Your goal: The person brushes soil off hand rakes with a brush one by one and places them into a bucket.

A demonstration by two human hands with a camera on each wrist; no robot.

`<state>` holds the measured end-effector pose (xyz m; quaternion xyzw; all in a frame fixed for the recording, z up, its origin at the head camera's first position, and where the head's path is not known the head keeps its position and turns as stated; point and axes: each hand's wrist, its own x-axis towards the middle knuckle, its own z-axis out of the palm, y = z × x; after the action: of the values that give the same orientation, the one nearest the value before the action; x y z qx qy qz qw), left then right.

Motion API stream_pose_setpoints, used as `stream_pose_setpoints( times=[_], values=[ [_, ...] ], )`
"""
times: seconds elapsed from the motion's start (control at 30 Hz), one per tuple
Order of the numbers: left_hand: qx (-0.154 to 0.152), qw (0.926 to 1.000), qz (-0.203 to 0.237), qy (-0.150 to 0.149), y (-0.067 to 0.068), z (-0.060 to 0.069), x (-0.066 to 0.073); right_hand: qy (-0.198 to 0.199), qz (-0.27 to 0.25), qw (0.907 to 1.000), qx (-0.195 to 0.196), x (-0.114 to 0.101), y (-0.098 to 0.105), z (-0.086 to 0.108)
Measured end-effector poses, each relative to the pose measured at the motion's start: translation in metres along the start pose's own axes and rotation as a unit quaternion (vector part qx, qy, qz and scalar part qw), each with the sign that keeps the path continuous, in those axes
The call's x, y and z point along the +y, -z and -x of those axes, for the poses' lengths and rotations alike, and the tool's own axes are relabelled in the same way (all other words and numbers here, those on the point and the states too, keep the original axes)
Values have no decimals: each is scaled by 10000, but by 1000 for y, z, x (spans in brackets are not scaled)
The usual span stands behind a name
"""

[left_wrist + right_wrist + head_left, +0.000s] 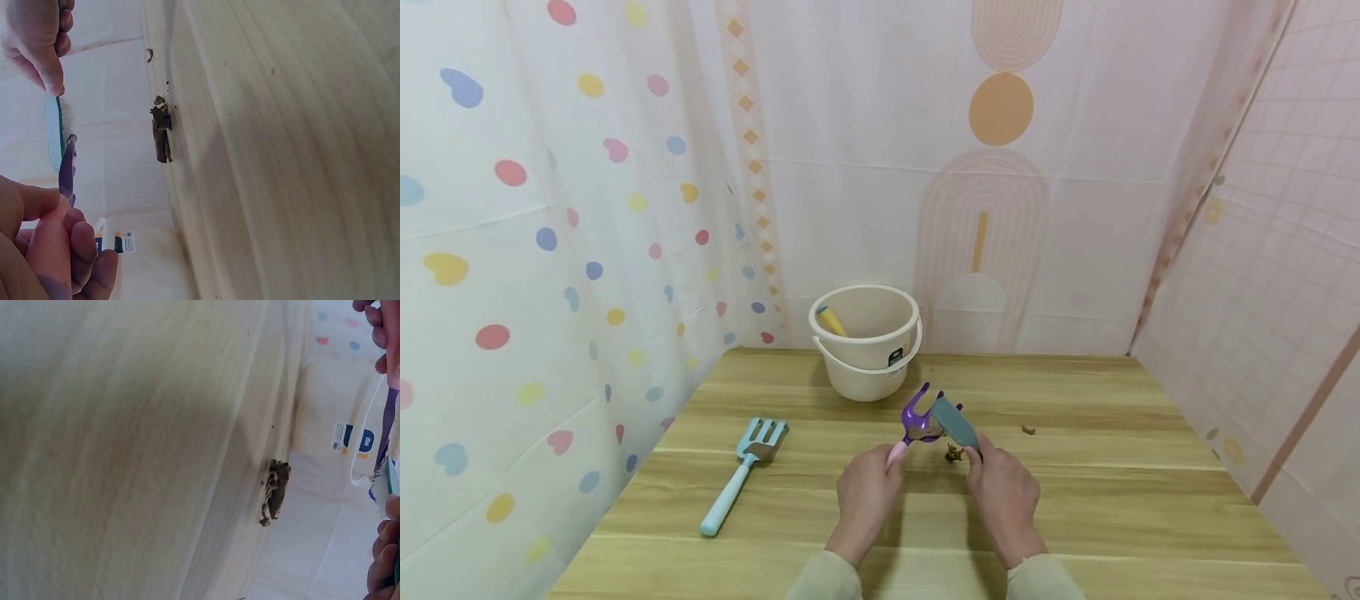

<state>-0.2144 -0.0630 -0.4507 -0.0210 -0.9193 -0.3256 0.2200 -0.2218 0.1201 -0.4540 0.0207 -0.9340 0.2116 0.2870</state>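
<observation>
My left hand [868,496] grips the pink handle of a purple hand cultivator [914,425], its prongs raised above the table and smeared with brown dirt. In my right hand [1009,496] is a brush [955,422] with a teal back. Its pale bristles touch the cultivator's prongs, as the left wrist view and right wrist view show. Below the tools, a small heap of brown dirt [161,128] lies on the wooden table [1075,533]. A light-blue hand fork [728,492], with brown dirt on its head, lies to the left.
A cream bucket [867,379] with a handle stands at the back of the table, holding a tool with a yellow handle [831,322]. One small brown bit [1028,430] lies right of the brush. Patterned curtains [850,167] hang behind and at both sides.
</observation>
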Motion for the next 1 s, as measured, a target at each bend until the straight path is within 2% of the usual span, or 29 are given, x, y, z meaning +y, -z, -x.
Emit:
stream_pose_setpoints(
  times=[0.17, 0.4, 0.53, 0.6, 0.7, 0.8, 0.93, 1.0],
  values=[
    [14, 10000, 13, -91, -1, 2, -1, -101, 74, 9999, 33, 5, 0, -1],
    [-25, 10000, -37, -48, 0, 3, 0, -156, -23, 9999, 6, 7, 0, -2],
    [-96, 9999, -83, 50, 0, 2, -1, -565, -540, 9966, -260, 6, 4, -3],
    [-107, 9998, -126, 115, 0, 2, -1, -865, -922, 9909, -463, 5, 8, -4],
    [-57, 9997, -168, 165, 0, 1, -2, -1089, -1332, 9832, -606, 2, 13, -7],
    [-26, 9997, -205, 157, 2, -1, -1, -880, -1252, 9860, -659, -1, 15, -8],
    [60, 9991, -414, -22, 3, -3, 1, -371, -730, 9934, -801, -5, 11, -4],
    [134, 9981, -588, -138, 3, -3, 2, -266, -511, 9950, -816, -5, 9, -2]
  ],
)
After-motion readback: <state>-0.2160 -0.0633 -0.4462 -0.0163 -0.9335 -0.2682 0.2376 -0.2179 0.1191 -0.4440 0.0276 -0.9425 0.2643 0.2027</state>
